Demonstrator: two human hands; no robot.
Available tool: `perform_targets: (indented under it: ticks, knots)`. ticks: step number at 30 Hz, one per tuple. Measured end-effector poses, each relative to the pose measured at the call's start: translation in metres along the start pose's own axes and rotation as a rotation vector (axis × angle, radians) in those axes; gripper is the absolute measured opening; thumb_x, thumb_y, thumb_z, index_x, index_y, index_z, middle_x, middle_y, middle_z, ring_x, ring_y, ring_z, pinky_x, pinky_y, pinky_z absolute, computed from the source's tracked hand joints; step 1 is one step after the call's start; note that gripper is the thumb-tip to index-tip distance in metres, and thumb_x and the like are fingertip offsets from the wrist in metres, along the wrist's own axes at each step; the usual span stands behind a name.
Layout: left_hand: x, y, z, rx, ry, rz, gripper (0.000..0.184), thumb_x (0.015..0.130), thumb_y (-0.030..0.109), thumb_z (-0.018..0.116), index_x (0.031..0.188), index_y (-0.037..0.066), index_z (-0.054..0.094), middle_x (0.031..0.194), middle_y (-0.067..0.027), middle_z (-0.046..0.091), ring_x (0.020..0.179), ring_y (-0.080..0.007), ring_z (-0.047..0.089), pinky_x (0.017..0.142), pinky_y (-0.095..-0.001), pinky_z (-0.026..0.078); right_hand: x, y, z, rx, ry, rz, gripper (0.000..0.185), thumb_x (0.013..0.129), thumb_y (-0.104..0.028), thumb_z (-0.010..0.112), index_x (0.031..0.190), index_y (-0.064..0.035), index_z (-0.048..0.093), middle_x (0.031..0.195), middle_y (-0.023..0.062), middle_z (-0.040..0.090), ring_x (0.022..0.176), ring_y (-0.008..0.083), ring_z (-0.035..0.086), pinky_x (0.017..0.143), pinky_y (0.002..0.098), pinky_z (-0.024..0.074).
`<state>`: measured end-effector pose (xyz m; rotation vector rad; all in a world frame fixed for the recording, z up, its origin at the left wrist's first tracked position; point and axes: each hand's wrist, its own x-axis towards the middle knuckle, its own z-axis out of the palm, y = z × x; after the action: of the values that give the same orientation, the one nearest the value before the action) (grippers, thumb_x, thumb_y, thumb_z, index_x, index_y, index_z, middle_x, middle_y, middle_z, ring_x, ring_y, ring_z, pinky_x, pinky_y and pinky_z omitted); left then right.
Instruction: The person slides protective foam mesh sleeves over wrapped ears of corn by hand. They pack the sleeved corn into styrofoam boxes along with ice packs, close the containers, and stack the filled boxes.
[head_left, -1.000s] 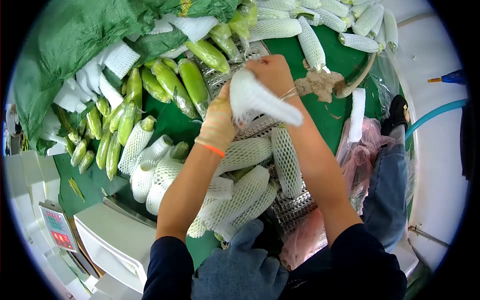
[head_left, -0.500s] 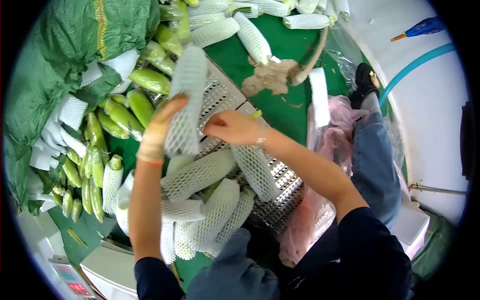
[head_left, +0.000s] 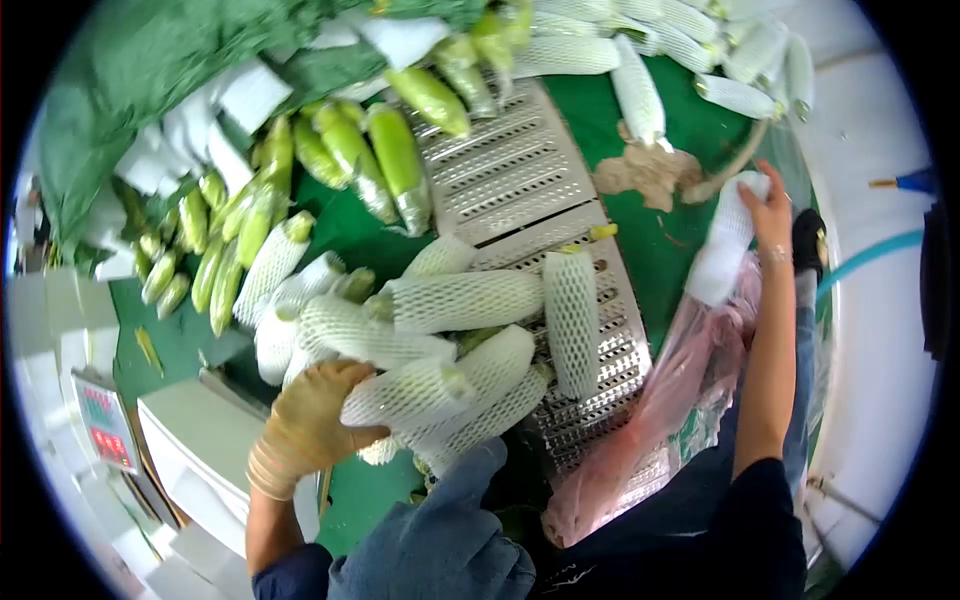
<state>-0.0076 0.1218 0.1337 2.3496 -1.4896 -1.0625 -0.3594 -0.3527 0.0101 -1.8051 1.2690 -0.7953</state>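
Since the earlier frame, both hands have parted from over the metal plates: the left hand (head_left: 318,412) has come down to the near pile, and the right hand (head_left: 765,215) has swung out to the right side. Nearest me lies a fold of blue-grey fabric (head_left: 430,535). Just beyond it, I see the left hand, in a tan glove, partly closed around the left end of a netted green vegetable (head_left: 408,393), which lies tilted on the pile of other netted vegetables (head_left: 465,300). At left, a digital scale (head_left: 105,425) shows red figures beside a white box (head_left: 215,445). A crumpled pink plastic bag (head_left: 640,420) runs along the right side of the perforated metal plates (head_left: 515,165), and one netted vegetable (head_left: 572,325) lies on them, its far end near a small yellow piece (head_left: 603,231). Beyond the bag, my right hand has its thumb and fingers closed on the far end of a white foam sleeve (head_left: 727,240). Farther off, film-wrapped green vegetables (head_left: 400,165) lie left of the plates, near a green sack (head_left: 170,80). A ragged brown patch (head_left: 648,175) marks the green surface (head_left: 590,105), and more netted vegetables (head_left: 755,55) fill the far right.
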Motion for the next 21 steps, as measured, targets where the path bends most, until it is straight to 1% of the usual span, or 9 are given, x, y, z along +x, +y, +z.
perform_targets:
  ticks: [5, 7, 9, 11, 14, 15, 18, 19, 21]
  knots:
    - [0.079, 0.028, -0.035, -0.729, 0.386, 0.072, 0.028, 0.083, 0.009, 0.062, 0.111, 0.005, 0.061, 0.119, -0.0084, 0.059, 0.107, -0.0239, 0.057, 0.091, -0.0322, 0.045, -0.079, -0.159, 0.154, 0.901, -0.526, 0.233, 0.029, 0.084, -0.006, 0.064, 0.113, -0.0071, 0.056, 0.096, 0.0072, 0.064, 0.083, 0.0160, 0.063, 0.076, 0.0300, 0.0526]
    - [0.139, -0.004, -0.025, -0.294, 0.458, 0.594, 0.025, 0.088, 0.007, 0.056, 0.112, 0.003, 0.059, 0.118, -0.0095, 0.058, 0.106, -0.0192, 0.057, 0.091, -0.0306, 0.045, -0.105, -0.189, 0.235, 1.252, -0.765, 0.421, 0.030, 0.084, -0.007, 0.065, 0.111, 0.0002, 0.054, 0.092, 0.0079, 0.063, 0.082, 0.0165, 0.063, 0.074, 0.0309, 0.0528]
    - [0.180, -0.019, -0.006, -0.655, 0.387, 0.221, 0.020, 0.088, 0.010, 0.055, 0.107, 0.002, 0.059, 0.109, -0.0089, 0.059, 0.101, -0.0174, 0.057, 0.086, -0.0305, 0.045, -0.120, -0.190, 0.304, 1.381, -0.695, 0.499, 0.029, 0.084, -0.007, 0.065, 0.109, 0.0026, 0.054, 0.088, 0.0081, 0.064, 0.079, 0.0178, 0.063, 0.072, 0.0325, 0.0536]
    - [0.197, -0.042, 0.012, -0.955, 0.435, 0.185, 0.018, 0.086, 0.015, 0.056, 0.099, 0.002, 0.059, 0.093, -0.0083, 0.061, 0.093, -0.0184, 0.059, 0.076, -0.0323, 0.046, -0.112, -0.172, 0.333, 1.085, -0.740, 0.465, 0.027, 0.084, -0.011, 0.065, 0.106, 0.0006, 0.057, 0.082, 0.0074, 0.063, 0.075, 0.0185, 0.063, 0.067, 0.0324, 0.0527]
    - [0.204, -0.055, 0.011, -1.184, 0.402, -0.026, 0.015, 0.087, 0.018, 0.057, 0.091, 0.005, 0.063, 0.090, 0.0000, 0.062, 0.090, -0.0117, 0.057, 0.073, -0.0271, 0.045, -0.118, -0.162, 0.376, 0.483, -0.503, -0.210, 0.021, 0.083, -0.019, 0.064, 0.095, -0.0033, 0.057, 0.078, 0.0061, 0.060, 0.068, 0.0159, 0.057, 0.058, 0.0319, 0.0466]
    - [0.207, -0.059, 0.012, -1.191, 0.406, -0.031, 0.015, 0.087, 0.018, 0.057, 0.091, 0.005, 0.063, 0.090, 0.0000, 0.062, 0.090, -0.0117, 0.057, 0.073, -0.0271, 0.045, -0.123, -0.156, 0.383, 0.749, -0.583, 0.117, 0.020, 0.082, -0.020, 0.065, 0.092, -0.0034, 0.057, 0.078, 0.0059, 0.059, 0.069, 0.0145, 0.056, 0.058, 0.0310, 0.0455]
    - [0.231, -0.082, 0.021, -1.823, 0.478, -0.012, 0.024, 0.091, 0.016, 0.050, 0.105, -0.001, 0.057, 0.107, -0.0108, 0.060, 0.095, -0.0226, 0.058, 0.085, -0.0377, 0.048, -0.120, -0.168, 0.401, 0.896, -0.281, 0.226, 0.020, 0.090, -0.019, 0.056, 0.097, -0.0005, 0.055, 0.089, 0.0098, 0.061, 0.078, 0.0188, 0.059, 0.069, 0.0322, 0.0483]
    - [0.231, -0.087, 0.013, -2.062, 0.505, 0.025, 0.028, 0.093, 0.017, 0.044, 0.112, -0.002, 0.053, 0.114, -0.0147, 0.057, 0.099, -0.0288, 0.056, 0.091, -0.0441, 0.046, -0.105, -0.170, 0.411, 1.310, -0.359, 0.612, 0.021, 0.093, -0.017, 0.052, 0.102, 0.0010, 0.055, 0.094, 0.0103, 0.062, 0.083, 0.0231, 0.062, 0.075, 0.0351, 0.0505]
    - [0.239, -0.117, 0.005, -2.063, 0.759, 0.007, 0.021, 0.091, 0.016, 0.049, 0.101, 0.003, 0.061, 0.104, -0.0134, 0.063, 0.095, -0.0243, 0.060, 0.084, -0.0370, 0.048, -0.091, -0.174, 0.421, 1.545, -0.532, 0.756, 0.025, 0.088, -0.014, 0.058, 0.103, 0.0053, 0.055, 0.097, 0.0152, 0.064, 0.087, 0.0243, 0.064, 0.074, 0.0364, 0.0512]
